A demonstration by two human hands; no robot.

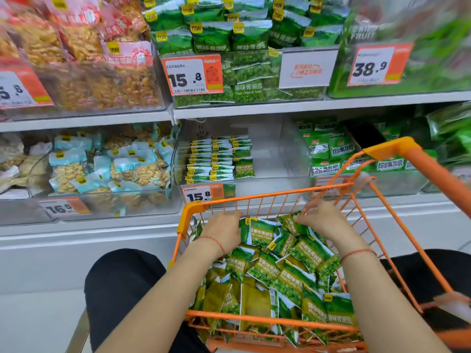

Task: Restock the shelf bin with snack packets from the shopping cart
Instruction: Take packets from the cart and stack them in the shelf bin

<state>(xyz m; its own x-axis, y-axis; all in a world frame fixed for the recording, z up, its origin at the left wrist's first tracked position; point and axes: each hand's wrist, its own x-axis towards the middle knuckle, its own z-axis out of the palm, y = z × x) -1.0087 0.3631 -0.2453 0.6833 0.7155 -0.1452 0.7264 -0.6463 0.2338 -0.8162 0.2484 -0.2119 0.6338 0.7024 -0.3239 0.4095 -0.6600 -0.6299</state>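
An orange wire shopping cart point(270, 194) stands in front of me, heaped with small green snack packets point(285, 273) of garlic peas. My left hand point(224, 231) reaches into the far left of the heap, its fingers curled around a packet point(257, 231). My right hand point(319, 220) lies on the far right of the heap, fingertips pinching another packet point(290, 222). Straight ahead on the lower shelf sits a clear shelf bin point(277, 159). It holds neat stacks of the same green packets point(216, 159) on its left side only.
Neighbouring clear bins hold peanut bags point(109, 166) to the left and other green packs point(331, 154) to the right. The upper shelf point(244, 109) carries full bins with price tags. The cart's orange handle point(430, 169) rises at the right. My dark-trousered knees flank the cart.
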